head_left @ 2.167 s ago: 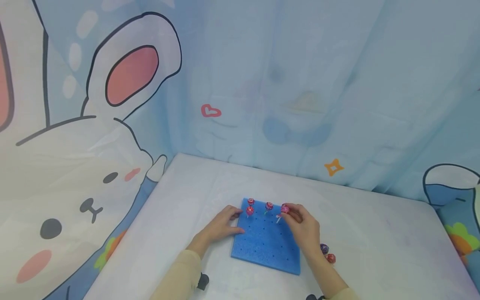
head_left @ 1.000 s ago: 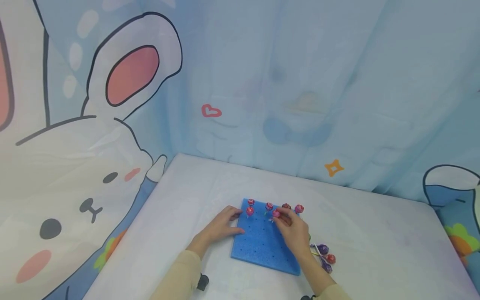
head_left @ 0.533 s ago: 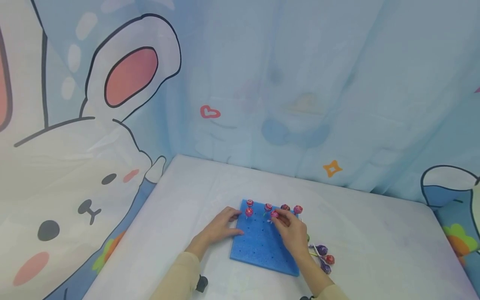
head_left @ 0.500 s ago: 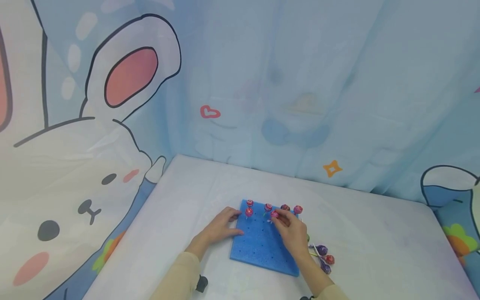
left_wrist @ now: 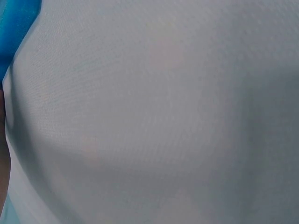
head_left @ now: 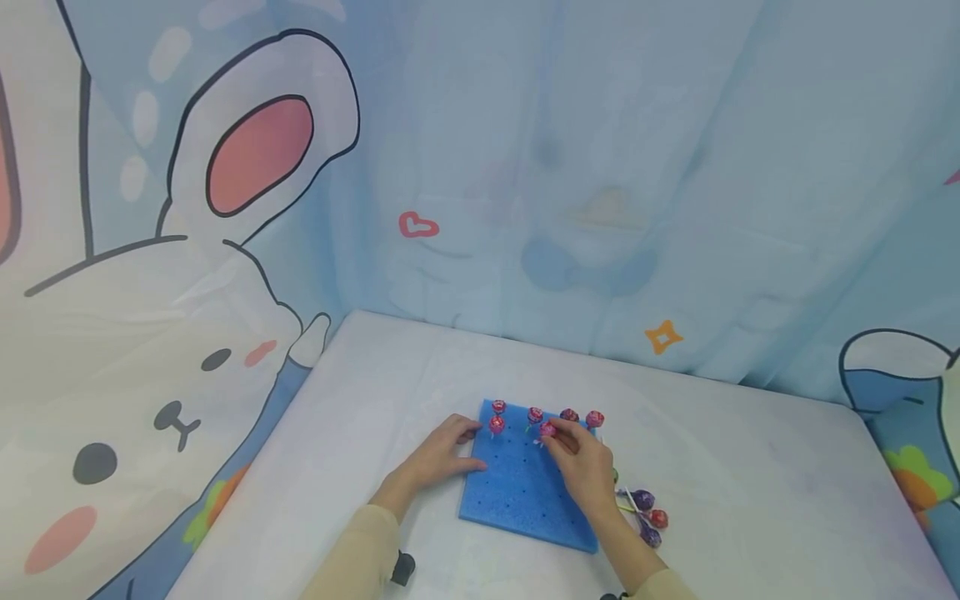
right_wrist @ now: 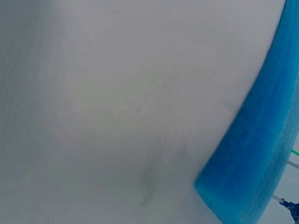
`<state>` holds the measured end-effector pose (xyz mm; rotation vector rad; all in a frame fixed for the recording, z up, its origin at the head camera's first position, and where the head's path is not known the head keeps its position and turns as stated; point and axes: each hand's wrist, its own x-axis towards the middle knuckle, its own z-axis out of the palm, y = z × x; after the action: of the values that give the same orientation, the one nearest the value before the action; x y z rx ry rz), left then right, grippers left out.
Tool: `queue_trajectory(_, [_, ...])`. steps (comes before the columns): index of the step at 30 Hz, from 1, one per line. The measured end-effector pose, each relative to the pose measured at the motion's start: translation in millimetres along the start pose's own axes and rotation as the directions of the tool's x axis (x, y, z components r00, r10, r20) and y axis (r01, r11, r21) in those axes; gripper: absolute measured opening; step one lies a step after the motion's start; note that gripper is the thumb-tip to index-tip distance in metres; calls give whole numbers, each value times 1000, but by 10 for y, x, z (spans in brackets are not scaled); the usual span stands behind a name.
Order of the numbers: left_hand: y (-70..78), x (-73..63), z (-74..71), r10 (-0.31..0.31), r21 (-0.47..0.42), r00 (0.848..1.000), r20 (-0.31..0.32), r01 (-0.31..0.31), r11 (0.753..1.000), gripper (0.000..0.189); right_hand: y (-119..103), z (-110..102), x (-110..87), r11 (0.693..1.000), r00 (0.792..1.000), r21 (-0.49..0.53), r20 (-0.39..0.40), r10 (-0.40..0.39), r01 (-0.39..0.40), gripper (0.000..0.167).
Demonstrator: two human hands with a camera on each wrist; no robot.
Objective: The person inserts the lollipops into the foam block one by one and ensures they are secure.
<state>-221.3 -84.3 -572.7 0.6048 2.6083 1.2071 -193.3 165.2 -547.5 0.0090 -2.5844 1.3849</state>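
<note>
On the table lies a blue foam board [head_left: 517, 492] with rows of small holes. Lollipops stand in its far part: two red-pink ones at the left, including one lollipop [head_left: 497, 424], another [head_left: 535, 414] in the middle, a dark red one [head_left: 569, 415] and a pink one [head_left: 595, 418] at the right. My right hand [head_left: 588, 471] pinches a pink lollipop [head_left: 547, 429] by its head above the board, stick pointing down; the tip's contact with a hole is unclear. At the board's left edge, my left hand [head_left: 442, 454] rests with thumb and fingers spread.
Right of the board lie several loose lollipops, among them a purple one [head_left: 642, 500] and a red one [head_left: 658, 519]; the right forearm partly hides this pile. The white table [head_left: 750, 483] meets a blue printed curtain [head_left: 480, 167] behind.
My right hand has let go of a lollipop at the board's far right and moved left with another pink one. Over the last half second it has hardly moved; the left hand stays put.
</note>
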Motion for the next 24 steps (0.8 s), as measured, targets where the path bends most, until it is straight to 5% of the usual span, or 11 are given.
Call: queue_trajectory(24, [-27,6,9,5,-8,1000,3,-5,1000,65,-13,-37,-2,999,999,-23,-6,-40,39,30])
